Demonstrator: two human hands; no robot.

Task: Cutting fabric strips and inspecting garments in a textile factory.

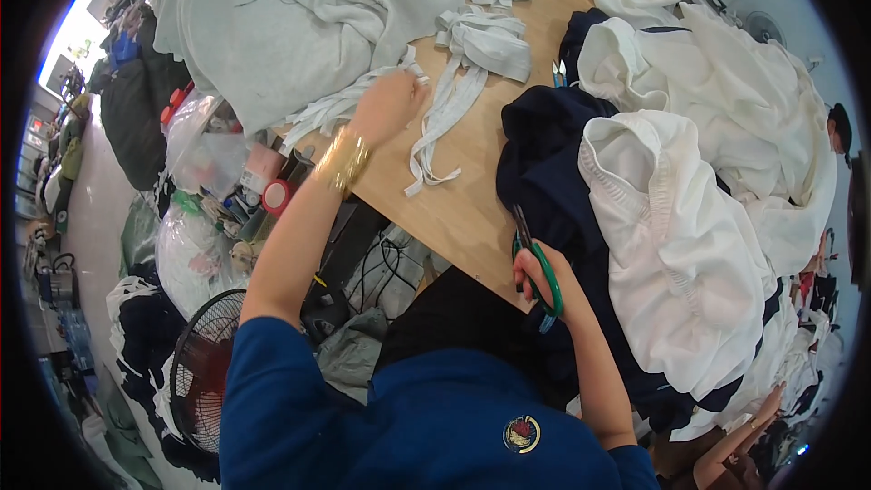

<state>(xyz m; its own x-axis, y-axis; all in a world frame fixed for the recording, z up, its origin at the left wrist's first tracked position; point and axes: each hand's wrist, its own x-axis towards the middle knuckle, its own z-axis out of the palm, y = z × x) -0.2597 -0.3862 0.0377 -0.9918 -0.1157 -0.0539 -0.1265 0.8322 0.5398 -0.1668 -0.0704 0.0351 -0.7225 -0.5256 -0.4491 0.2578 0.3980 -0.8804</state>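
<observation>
My right hand point(543, 274) is closed around green-handled scissors point(551, 270), near the table's front edge. Their dark blades point away from me, beside navy fabric point(553, 154). On the left, my left hand point(388, 111) has its fingers curled on a bunch of thin white fabric strips point(331, 107); the strips partly hide behind the hand. A gold bracelet circles that wrist. Just right of this hand lies another long white strip point(445, 118), trailing from a folded white bundle point(490, 44). A large pale grey-white cloth point(299, 18) covers the table's far left.
White garments with gathered edges point(676, 245) are heaped on navy cloth at right. Small snips point(559, 73) stand by the heap. Left of the wooden table point(472, 240) are plastic bags point(195, 240), a red tape roll point(277, 197) and a black fan point(207, 372). Another person's arm point(744, 436) shows lower right.
</observation>
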